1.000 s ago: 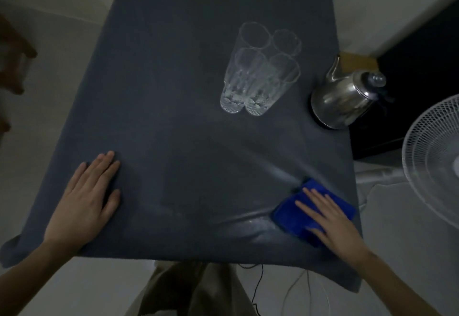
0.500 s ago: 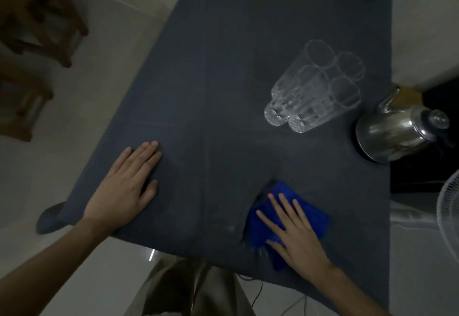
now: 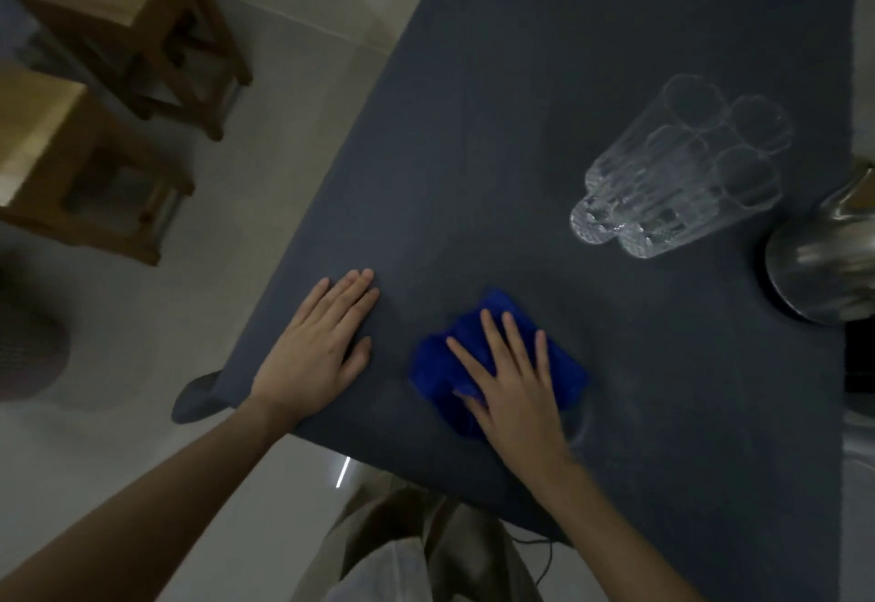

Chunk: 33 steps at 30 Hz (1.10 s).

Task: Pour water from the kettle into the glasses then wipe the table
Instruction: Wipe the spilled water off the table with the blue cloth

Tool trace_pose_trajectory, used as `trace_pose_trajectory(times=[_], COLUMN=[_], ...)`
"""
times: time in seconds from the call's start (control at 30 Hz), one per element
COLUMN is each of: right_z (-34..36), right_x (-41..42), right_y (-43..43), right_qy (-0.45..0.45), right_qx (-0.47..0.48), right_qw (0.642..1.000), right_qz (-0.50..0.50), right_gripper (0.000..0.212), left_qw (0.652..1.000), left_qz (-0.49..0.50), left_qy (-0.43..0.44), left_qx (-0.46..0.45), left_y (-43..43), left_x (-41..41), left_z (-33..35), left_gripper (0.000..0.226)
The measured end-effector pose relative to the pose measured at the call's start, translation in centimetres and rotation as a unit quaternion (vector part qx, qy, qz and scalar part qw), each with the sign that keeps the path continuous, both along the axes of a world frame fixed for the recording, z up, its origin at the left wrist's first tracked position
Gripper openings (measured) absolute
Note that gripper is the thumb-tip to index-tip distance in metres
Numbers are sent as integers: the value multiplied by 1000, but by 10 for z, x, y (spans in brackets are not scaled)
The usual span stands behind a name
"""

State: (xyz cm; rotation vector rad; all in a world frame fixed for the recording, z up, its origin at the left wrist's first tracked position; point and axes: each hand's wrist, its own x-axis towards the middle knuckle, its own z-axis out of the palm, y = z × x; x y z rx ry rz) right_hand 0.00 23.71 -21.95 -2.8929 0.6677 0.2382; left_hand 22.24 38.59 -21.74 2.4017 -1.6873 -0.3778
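Flat, right hand presses cloth (left hand splayed beside)

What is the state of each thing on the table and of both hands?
Left hand: flat, pressing on the table.
Right hand: flat, pressing on the blue cloth.
Blue cloth: crumpled, under the right hand.
Glasses: four, upright, clustered together.
Kettle: upright, partly out of frame.
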Motion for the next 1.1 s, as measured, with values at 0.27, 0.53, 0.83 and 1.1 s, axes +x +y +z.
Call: trace_pose_trajectory(times=[0.27,0.53,0.83,1.1], right_z=[21,22,8,5], right_x=[-181,-205,-32,89], right_y=[-84,-115,-64,-51], right_qy=[61,124,54,-11], right_qx=[-2,-29,-25,13], right_qw=[998,990,982,999], right_qz=[-27,-68,179,35], right_gripper=[76,58,68,61], left_qw=[1000,999,1000,1000], left_qz=[-3,-1,0,3], left_qy=[2,-10,-13,-17], left_qx=[-27,-40,-28,0], left_y=[-2,-2,1,3], left_x=[-2,-1,1,1], left_z=[-5,-6,-6,-3], left_gripper=[59,60,59,59])
